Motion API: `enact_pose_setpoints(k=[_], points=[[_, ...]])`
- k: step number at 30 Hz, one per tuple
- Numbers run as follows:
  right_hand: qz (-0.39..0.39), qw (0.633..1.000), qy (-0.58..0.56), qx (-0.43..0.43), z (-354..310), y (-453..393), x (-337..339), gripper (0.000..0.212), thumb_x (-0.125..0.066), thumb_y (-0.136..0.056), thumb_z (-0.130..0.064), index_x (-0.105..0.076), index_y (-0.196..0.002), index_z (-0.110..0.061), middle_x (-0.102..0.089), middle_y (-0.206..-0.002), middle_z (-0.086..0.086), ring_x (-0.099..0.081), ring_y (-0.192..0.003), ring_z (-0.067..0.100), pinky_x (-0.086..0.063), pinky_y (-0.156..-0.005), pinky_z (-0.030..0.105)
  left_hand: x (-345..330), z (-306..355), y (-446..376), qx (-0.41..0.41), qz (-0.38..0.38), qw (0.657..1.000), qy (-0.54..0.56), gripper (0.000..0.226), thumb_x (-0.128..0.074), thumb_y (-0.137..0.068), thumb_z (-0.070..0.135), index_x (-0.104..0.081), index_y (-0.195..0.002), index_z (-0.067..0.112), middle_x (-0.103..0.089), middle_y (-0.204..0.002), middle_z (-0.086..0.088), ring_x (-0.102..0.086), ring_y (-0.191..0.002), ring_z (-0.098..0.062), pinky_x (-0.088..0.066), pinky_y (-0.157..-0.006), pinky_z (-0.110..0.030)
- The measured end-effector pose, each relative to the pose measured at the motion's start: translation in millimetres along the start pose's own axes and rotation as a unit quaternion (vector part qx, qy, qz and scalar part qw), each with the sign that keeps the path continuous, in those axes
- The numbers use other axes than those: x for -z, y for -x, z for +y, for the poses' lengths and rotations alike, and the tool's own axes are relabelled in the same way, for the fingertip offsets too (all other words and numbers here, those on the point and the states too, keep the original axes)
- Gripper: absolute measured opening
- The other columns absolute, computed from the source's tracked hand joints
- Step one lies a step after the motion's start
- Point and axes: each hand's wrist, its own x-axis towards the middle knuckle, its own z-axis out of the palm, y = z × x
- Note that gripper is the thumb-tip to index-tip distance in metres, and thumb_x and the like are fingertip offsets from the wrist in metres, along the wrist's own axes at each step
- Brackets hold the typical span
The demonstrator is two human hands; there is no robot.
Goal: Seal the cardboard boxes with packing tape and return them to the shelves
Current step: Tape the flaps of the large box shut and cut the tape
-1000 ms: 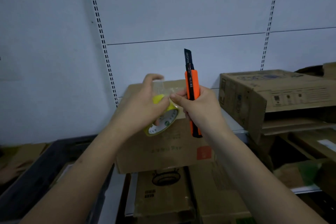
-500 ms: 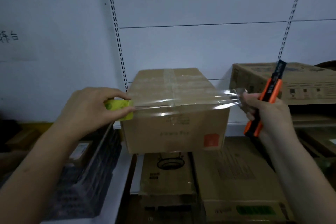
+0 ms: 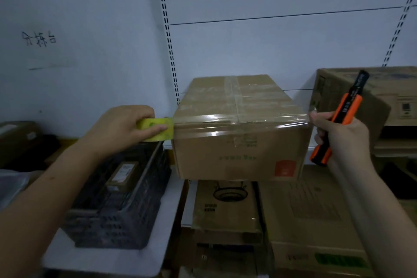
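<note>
Head view: the left hand (image 3: 121,128) grips the tape roll (image 3: 158,130) left of the box (image 3: 239,128); the right hand (image 3: 343,137), right of it, pinches the tape end and clutches the orange knife (image 3: 338,119).

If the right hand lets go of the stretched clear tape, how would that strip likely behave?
The tape strip looks thin and wrinkled, so it would probably go limp. It lies over the cardboard box edge, so it likely sticks there. The free end by the right hand may curl.
</note>
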Motion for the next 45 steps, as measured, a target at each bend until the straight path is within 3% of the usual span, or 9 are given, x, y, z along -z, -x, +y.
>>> enact_pose_setpoints(k=[13, 19, 24, 26, 29, 33, 36, 40, 45], points=[[0.018, 0.999, 0.046, 0.014, 13.7, -18.0, 9.4, 0.019, -0.078, -0.083, -0.013, -0.064, -0.072, -0.019, -0.056, -0.066, 0.002, -0.048, -0.052, 0.009, -0.043, -0.052, 0.023, -33.8, -14.0, -14.9, 0.058, -0.016, 0.989, -0.137, 0.092, -0.007, -0.059, 0.103, -0.048, -0.057, 0.021, -0.052, -0.058, 0.003, -0.046, -0.058, -0.019, -0.029, -0.051, -0.029], [0.03, 0.997, 0.074, -0.017, 26.1, -40.3, 16.8, 0.018, -0.078, -0.081, -0.008, -0.062, -0.076, -0.014, -0.055, -0.066, 0.006, -0.047, -0.05, 0.009, -0.042, -0.049, 0.022, -43.8, -9.5, -35.3, 0.089, -0.068, 0.986, -0.126, 0.073, -0.032, -0.066, 0.094, -0.05, -0.064, 0.023, -0.054, -0.064, 0.003, -0.053, -0.068, -0.023, -0.034, -0.056, -0.032], [-0.015, 0.995, 0.059, -0.08, 26.2, -57.9, 27.1, 0.025, -0.079, -0.079, -0.007, -0.062, -0.097, -0.005, -0.061, -0.074, 0.007, -0.049, -0.053, 0.007, -0.041, -0.046, 0.019, -44.1, -8.2, -32.7, 0.072, -0.06, 0.995, -0.036, 0.06, -0.046, -0.071, 0.083, -0.047, -0.12, 0.048, -0.056, -0.084, 0.008, -0.057, -0.07, -0.018, -0.043, -0.059, -0.034], [-0.047, 0.99, 0.078, -0.104, 21.0, -60.6, 30.8, 0.028, -0.078, -0.081, -0.01, -0.061, -0.103, -0.004, -0.063, -0.073, 0.004, -0.049, -0.055, 0.008, -0.042, -0.047, 0.018, -47.9, -7.0, -28.8, -0.011, -0.053, 0.996, -0.066, 0.061, -0.037, -0.086, 0.078, -0.038, -0.142, 0.054, -0.055, -0.095, 0.01, -0.061, -0.074, -0.018, -0.049, -0.058, -0.035], [-0.085, 0.975, 0.147, -0.141, 17.5, -66.6, 39.9, 0.032, -0.077, -0.084, -0.023, -0.061, -0.103, -0.003, -0.054, -0.073, 0.003, -0.046, -0.057, 0.01, -0.04, -0.047, 0.019, -55.5, -9.3, -25.1, -0.073, -0.069, 0.991, -0.085, 0.063, -0.012, -0.092, 0.075, -0.04, -0.143, 0.051, -0.06, -0.089, 0.011, -0.065, -0.068, -0.017, -0.044, -0.051, -0.028], [-0.121, 0.962, 0.165, -0.18, 27.7, -64.5, 43.4, 0.046, -0.074, -0.078, -0.05, -0.064, -0.1, -0.011, -0.052, -0.073, 0.005, -0.045, -0.054, 0.01, -0.039, -0.042, 0.02, -53.2, -12.4, -33.4, -0.097, -0.12, 0.984, -0.094, 0.063, 0.011, -0.085, 0.077, -0.009, -0.143, 0.064, -0.062, -0.093, 0.015, -0.067, -0.082, -0.014, -0.045, -0.063, -0.03], [-0.083, 0.98, 0.139, -0.117, 38.0, -58.0, 43.0, 0.044, -0.077, -0.076, -0.051, -0.062, -0.1, -0.017, -0.05, -0.075, 0.004, -0.045, -0.054, 0.012, -0.04, -0.045, 0.025, -49.0, -8.6, -43.8, -0.096, -0.186, 0.972, -0.104, 0.063, 0.018, -0.077, 0.08, 0.01, -0.138, 0.07, -0.063, -0.109, 0.018, -0.065, -0.09, -0.008, -0.046, -0.071, -0.026], [0.037, 0.961, 0.247, 0.12, 42.5, -52.1, 39.4, 0.03, -0.075, -0.083, -0.048, -0.064, -0.108, -0.036, -0.064, -0.089, -0.003, -0.062, -0.077, 0.017, -0.053, -0.069, 0.037, -50.3, -3.9, -47.6, -0.083, -0.229, 0.964, -0.109, 0.064, 0.026, -0.067, 0.085, 0.026, -0.129, 0.073, -0.06, -0.11, 0.017, -0.063, -0.089, -0.006, -0.049, -0.079, -0.025], [-0.005, 0.962, 0.226, 0.152, 61.1, -55.5, 38.9, 0.02, -0.072, -0.085, -0.043, -0.074, -0.1, -0.03, -0.074, -0.099, -0.013, -0.068, -0.093, 0.008, -0.057, -0.085, 0.051, -50.4, 15.7, -45.0, -0.081, -0.184, 0.976, -0.08, 0.062, 0.021, -0.072, 0.086, 0.009, -0.132, 0.075, -0.066, -0.102, 0.017, -0.063, -0.082, -0.004, -0.051, -0.073, -0.025]])
